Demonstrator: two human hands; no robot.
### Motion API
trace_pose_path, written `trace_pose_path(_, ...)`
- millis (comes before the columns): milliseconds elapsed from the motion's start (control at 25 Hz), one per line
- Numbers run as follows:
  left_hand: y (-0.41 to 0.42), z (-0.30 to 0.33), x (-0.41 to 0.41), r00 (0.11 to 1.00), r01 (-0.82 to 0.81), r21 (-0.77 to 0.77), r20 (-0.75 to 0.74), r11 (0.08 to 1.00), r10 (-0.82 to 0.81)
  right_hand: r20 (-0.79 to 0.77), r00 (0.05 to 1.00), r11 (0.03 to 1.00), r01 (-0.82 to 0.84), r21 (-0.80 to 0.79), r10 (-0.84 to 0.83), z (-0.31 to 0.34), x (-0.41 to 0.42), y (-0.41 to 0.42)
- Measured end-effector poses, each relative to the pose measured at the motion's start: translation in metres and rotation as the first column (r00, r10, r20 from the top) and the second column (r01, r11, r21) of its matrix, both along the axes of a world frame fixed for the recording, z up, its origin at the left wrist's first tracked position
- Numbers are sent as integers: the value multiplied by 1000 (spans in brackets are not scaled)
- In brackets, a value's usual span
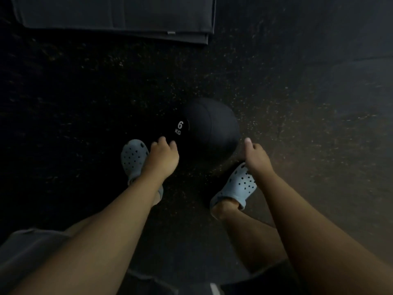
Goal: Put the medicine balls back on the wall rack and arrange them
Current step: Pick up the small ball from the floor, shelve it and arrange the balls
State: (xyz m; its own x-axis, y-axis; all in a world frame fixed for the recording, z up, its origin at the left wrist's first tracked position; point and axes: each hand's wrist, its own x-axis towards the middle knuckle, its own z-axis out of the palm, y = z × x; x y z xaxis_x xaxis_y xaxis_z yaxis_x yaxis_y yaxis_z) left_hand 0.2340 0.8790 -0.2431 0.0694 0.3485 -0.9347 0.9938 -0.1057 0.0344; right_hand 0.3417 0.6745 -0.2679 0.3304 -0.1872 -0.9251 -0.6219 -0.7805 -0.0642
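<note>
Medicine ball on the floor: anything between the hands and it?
Nothing visible. The medicine ball sits on bare floor, left hand and right hand open on either side. The wall rack is out of view.

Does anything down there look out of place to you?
Only the ball, marked 6 KG: it lies on the floor between both open hands instead of on a rack. No rack is in view.
</note>
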Motion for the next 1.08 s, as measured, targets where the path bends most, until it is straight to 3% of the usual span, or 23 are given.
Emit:
trace_pose_path(80,-1,-42,19,955,-294,69,61,953,290,-16,987,986,162,42,-162,-45,4,3)
trace_pose_path(160,2,-76,36,876,-466,24,149,884,458,-44,955,949,295,106,-292,-78,9,11)
trace_pose_path(240,9,-97,44,823,-543,-65,156,837,546,-104,893,877,449,169,-438,-101,12,19)
trace_pose_path(360,23,-113,48,732,-655,-275,1,704,681,-181,779,755,626,195,-600,-121,14,24)
trace_pose_path(560,28,-75,46,659,-699,-379,-11,607,752,-138,805,761,591,268,-576,-67,15,29)
trace_pose_path(680,36,0,42,600,-718,-392,69,575,797,-106,837,776,538,327,-536,15,23,40)
trace_pose_path(840,59,150,43,500,-736,-410,205,538,841,-19,881,793,435,427,-473,166,46,76)
trace_pose_path(1080,130,422,34,218,-720,-502,491,478,844,136,935,731,159,664,-326,423,73,187)
